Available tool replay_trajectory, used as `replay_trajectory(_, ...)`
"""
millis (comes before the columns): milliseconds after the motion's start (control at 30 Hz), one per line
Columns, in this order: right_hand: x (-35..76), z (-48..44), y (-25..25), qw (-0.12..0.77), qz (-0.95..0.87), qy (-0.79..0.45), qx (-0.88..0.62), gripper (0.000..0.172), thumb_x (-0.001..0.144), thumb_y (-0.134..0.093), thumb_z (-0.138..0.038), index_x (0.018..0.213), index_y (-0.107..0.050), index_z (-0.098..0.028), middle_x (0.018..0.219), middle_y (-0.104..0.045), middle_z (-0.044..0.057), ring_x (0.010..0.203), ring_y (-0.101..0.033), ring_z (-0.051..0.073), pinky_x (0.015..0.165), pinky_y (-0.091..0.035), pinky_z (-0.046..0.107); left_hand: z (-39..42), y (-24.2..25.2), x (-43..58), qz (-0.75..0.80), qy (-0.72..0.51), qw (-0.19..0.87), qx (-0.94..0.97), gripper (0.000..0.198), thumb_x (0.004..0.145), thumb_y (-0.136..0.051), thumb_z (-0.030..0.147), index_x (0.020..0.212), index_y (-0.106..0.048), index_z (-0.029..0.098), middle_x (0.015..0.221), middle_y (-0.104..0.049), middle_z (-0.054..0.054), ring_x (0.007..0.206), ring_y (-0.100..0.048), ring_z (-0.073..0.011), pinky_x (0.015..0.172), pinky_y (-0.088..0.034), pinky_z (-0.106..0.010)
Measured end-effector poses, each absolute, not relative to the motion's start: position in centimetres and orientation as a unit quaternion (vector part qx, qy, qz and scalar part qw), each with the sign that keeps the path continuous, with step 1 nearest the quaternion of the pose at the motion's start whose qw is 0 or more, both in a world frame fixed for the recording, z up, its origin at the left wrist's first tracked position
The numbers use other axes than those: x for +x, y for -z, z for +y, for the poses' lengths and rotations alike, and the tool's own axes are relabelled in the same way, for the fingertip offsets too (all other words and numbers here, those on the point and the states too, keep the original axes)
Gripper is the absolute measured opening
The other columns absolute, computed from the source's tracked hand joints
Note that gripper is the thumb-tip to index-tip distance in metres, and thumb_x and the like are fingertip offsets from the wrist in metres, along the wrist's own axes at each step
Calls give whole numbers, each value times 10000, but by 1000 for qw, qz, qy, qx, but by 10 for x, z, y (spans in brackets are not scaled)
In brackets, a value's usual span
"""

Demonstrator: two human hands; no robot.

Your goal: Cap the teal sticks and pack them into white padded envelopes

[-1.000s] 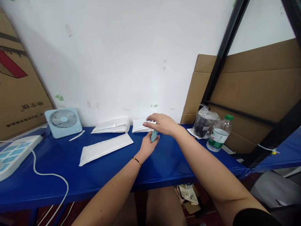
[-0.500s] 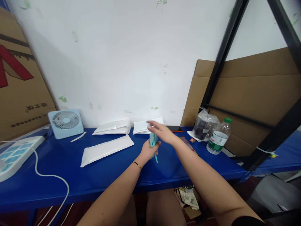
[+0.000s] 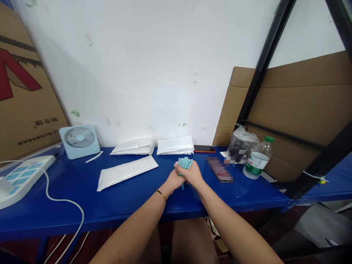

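A bundle of slim light-blue sticks (image 3: 185,162) stands upright over the front part of the table, its several rounded ends showing at the top and one thin end poking out below. Their exact kind is too small to make out. My left hand (image 3: 175,181), with a dark bracelet at the wrist, is closed around the bundle from the left. Wrapped against it from the right is my right hand (image 3: 194,173), also closed on the sticks. The fingers partly hide the middle of the bundle.
On the blue table (image 3: 126,198) lie a white padded envelope (image 3: 128,172), two envelope stacks (image 3: 133,146), and two phones (image 3: 205,149). A fan (image 3: 80,141) and a power strip (image 3: 26,179) with a cable are left. At right stand a bottle (image 3: 257,159) and a bagged dark item (image 3: 239,145).
My right hand has come down from above the bundle and closed around it beside my left hand. The sticks' tops now show between both hands.
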State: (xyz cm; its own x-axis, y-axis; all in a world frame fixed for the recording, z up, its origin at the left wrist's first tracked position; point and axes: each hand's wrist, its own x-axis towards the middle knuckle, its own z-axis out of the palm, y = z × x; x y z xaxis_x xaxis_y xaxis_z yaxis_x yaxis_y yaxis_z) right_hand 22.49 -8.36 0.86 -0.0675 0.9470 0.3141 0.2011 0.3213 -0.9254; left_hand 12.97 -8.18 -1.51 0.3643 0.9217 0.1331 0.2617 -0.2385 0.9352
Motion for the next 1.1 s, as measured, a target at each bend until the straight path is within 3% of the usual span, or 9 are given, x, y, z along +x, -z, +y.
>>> replay_trajectory(133,236,-93,-20,432,-665,-522,-315,238,595,-724,-318,720,-628,-139,814,-666,71,835,-615,226,729,-477,328,-94,13,123,407,-256,531,698,117,758,-497,291,733,-509,177,448,-343,74,385,-334,-66,407,-358,-218)
replay_trajectory(233,240,-106,-28,324,-682,-619,-217,265,578,-738,-346,672,-604,-137,893,-658,90,934,-594,248,820,-451,379,-108,6,116,346,-161,602,702,172,710,-574,299,642,-481,172,406,-283,95,354,-276,-46,389,-312,-205)
replay_trajectory(300,242,-113,-29,343,-682,-611,-211,278,632,-700,-396,629,-578,-146,849,-654,77,921,-596,230,883,-412,392,-113,1,107,316,-149,600,720,176,701,-596,320,669,-510,169,445,-376,71,399,-370,-65,438,-369,-220)
replay_trajectory(400,248,-116,-27,467,-625,-577,-241,353,720,-610,-468,581,-458,-182,585,-557,-7,669,-600,159,811,-444,368,-107,-4,82,345,-222,416,812,298,646,-653,319,899,-590,175,816,-620,-34,750,-580,-171,697,-471,-293)
replay_trajectory(567,263,-106,-18,592,-519,-548,-281,259,770,-582,-428,720,-443,-215,439,-299,-108,325,-235,46,380,-312,203,-69,1,12,635,-187,-41,749,678,605,-603,187,1261,-434,146,1360,-373,-185,1257,-309,-360,1002,-249,-512)
replay_trajectory(800,256,-99,6,568,-511,-546,-344,251,716,-654,-380,791,-502,-195,414,-301,-112,315,-236,38,325,-217,174,-49,0,-35,704,-120,-41,699,251,719,-437,113,881,-628,114,837,-660,-165,821,-622,-291,724,-449,-375)
replay_trajectory(933,255,-101,-2,593,-487,-545,-338,299,720,-651,-377,923,-523,-199,403,-301,-122,311,-227,35,324,-219,165,-63,-31,-24,687,-355,-13,634,262,794,-440,265,981,-590,159,752,-652,-66,740,-619,-218,678,-455,-296)
replay_trajectory(1033,248,-102,-7,580,-474,-559,-355,423,690,-669,-401,1028,-512,-200,397,-321,-125,309,-233,38,319,-224,162,-78,-58,-3,476,-701,183,498,235,769,-505,295,968,-561,184,795,-641,-6,720,-614,-142,668,-474,-236)
replay_trajectory(1100,238,-104,-8,571,-460,-575,-364,483,661,-685,-415,1052,-503,-197,393,-329,-128,304,-225,37,312,-221,163,-85,-68,12,326,-790,309,418,254,723,-565,245,972,-552,195,892,-646,0,812,-615,-125,743,-487,-241)
